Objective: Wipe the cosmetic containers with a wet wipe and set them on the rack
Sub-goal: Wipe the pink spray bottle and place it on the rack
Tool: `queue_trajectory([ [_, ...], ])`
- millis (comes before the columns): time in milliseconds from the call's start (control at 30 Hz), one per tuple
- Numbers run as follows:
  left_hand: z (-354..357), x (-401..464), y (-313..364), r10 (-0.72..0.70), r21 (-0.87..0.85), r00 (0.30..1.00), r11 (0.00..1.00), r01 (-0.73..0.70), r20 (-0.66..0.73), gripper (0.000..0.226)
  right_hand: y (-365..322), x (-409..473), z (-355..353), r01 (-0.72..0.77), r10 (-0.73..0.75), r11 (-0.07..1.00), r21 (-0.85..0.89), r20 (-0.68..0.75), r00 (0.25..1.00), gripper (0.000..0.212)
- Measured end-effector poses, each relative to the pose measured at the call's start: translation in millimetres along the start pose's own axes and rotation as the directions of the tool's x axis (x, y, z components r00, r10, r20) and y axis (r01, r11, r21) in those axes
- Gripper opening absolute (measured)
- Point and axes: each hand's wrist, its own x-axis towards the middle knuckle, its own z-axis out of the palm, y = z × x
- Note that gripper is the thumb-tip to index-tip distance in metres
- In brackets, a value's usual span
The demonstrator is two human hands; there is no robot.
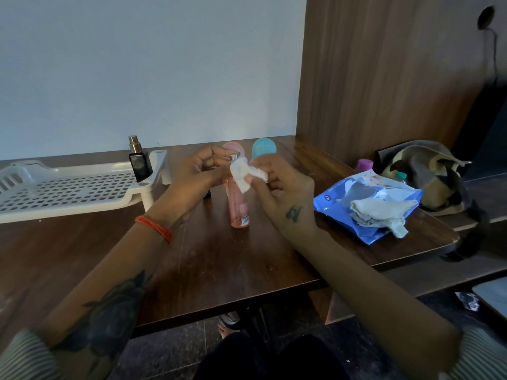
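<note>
A pink bottle [239, 204] with a silver top stands upright on the wooden table [219, 264]. My left hand [196, 174] is closed around its upper part. My right hand [279, 187] pinches a crumpled white wet wipe [245, 174] and presses it against the bottle's neck. The white perforated rack [68, 187] lies at the left, with a black perfume bottle [140, 160] with a gold sprayer standing on its right end. A pink container [233, 148] and a teal container [264, 149] stand behind my hands, partly hidden.
A blue wet-wipe pack [343, 215] lies open at the right with used wipes [381, 212] piled on it. Beyond it are a purple cap [364, 163] and a camouflage bag [428, 174]. A wooden panel rises at the back right. The table's edge runs near my forearms.
</note>
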Motion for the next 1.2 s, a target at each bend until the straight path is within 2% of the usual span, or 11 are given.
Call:
queue_trajectory([
  [67, 0, 0, 0, 0.016, 0.021, 1.000, 1.000, -0.016, 0.008, 0.017, 2, 0, 3, 0.022, -0.020, 0.999, -0.045, 0.044, 0.999, 0.009],
  [233, -2, 1, 1, 0.017, 0.060, 1.000, 0.998, -0.018, 0.006, 0.016, 9, -3, 1, -0.113, 0.119, 0.990, -0.081, 0.077, 0.990, 0.008],
  [367, -2, 1, -1, 0.016, 0.051, 1.000, 0.999, -0.016, 0.012, 0.017, 7, 0, 0, -0.066, 0.061, 0.995, -0.076, -0.073, 0.995, 0.008],
  [500, -2, 1, 0, 0.015, 0.030, 1.000, 0.999, -0.015, 0.014, 0.019, 7, -1, 4, 0.028, -0.026, 0.999, -0.035, 0.061, 0.998, 0.006],
  [600, -3, 0, 1, 0.008, 0.037, 1.000, 0.999, -0.009, 0.016, 0.018, 10, -2, 2, -0.091, 0.090, 0.996, 0.000, 0.134, 0.987, 0.008],
  [667, -3, 0, 1, 0.007, 0.037, 1.000, 0.999, -0.008, 0.024, 0.017, 9, -2, 1, -0.133, 0.137, 0.990, -0.039, 0.093, 0.986, 0.011],
  [767, -1, -1, 2, 0.016, 0.021, 0.999, 1.000, -0.017, 0.043, 0.017, 5, 0, 1, -0.008, 0.002, 0.994, -0.111, -0.051, 0.999, 0.015],
  [867, -1, -1, 1, 0.027, 0.017, 0.998, 0.999, -0.028, 0.057, 0.017, 4, 0, 5, 0.148, -0.148, 0.980, -0.133, 0.005, 0.989, 0.012],
  [933, -2, -1, 1, 0.033, 0.028, 0.998, 0.999, -0.035, 0.056, 0.018, 7, 1, 7, 0.126, -0.123, 0.987, -0.103, 0.033, 0.992, 0.012],
  [1100, -1, -1, 3, 0.016, 0.031, 0.999, 0.999, -0.018, 0.051, 0.020, 11, 2, 4, -0.096, 0.095, 0.995, 0.010, 0.052, 0.994, 0.017],
  [1200, 1, -1, 3, 0.002, 0.022, 0.998, 1.000, -0.003, 0.063, 0.019, 8, 1, 3, -0.036, 0.035, 0.999, -0.028, -0.029, 0.999, 0.014],
])
